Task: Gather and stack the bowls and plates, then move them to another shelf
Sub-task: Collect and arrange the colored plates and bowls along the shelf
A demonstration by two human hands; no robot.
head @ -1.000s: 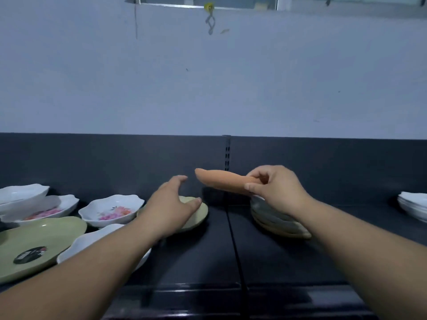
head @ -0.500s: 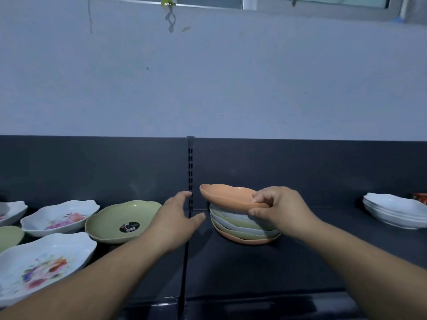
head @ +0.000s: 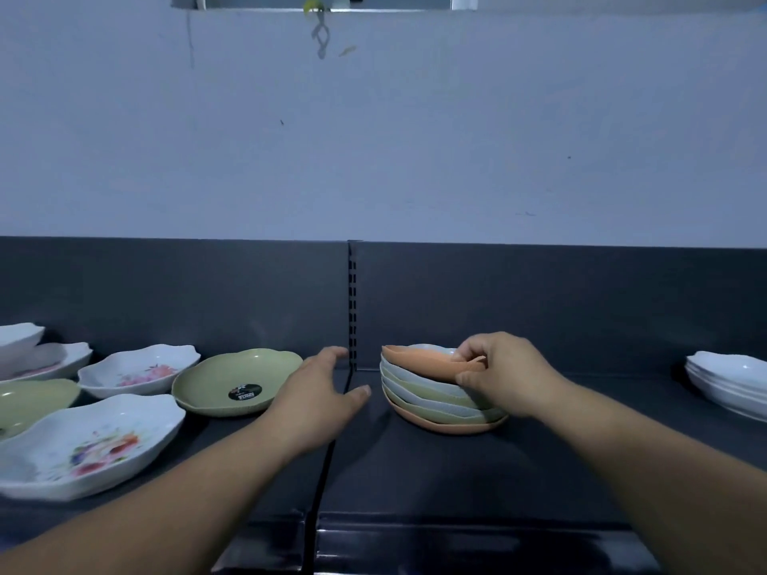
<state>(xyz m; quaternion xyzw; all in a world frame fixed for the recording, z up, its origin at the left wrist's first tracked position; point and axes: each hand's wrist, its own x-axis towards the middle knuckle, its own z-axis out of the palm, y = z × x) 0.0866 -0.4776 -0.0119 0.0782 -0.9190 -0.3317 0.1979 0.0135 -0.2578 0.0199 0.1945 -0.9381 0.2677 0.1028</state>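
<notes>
- Bowl first: a big white wavy bowl with painted flowers (head: 87,446) sits closest, at the front left of the dark shelf (head: 415,471).
- Next comes the left hand (head: 319,392), between the round green plate with a black sticker (head: 236,381) and the stack of green, grey and orange plates (head: 431,402). Its fingers are straight and spread wide, and it holds nothing. I cannot tell if it touches the shelf.
- On the right, the right hand (head: 504,373) curls its fingers and thumb and pinches the rim of the orange plastic plate (head: 419,361).
- That orange plate lies tilted on top of the stack, just right of the gap in the shelf.
- The round green plate lies flat, left of the gap.
- A second green plate (head: 29,402) peeks in at the left edge.
- Farther back on the left sit a smaller white flower bowl (head: 139,369) and two more white bowls (head: 45,361).
- A pile of plain white dishes (head: 730,383) sits far right.
- Behind everything stands a black slotted post (head: 352,305), with a pale wall (head: 373,139) above.
</notes>
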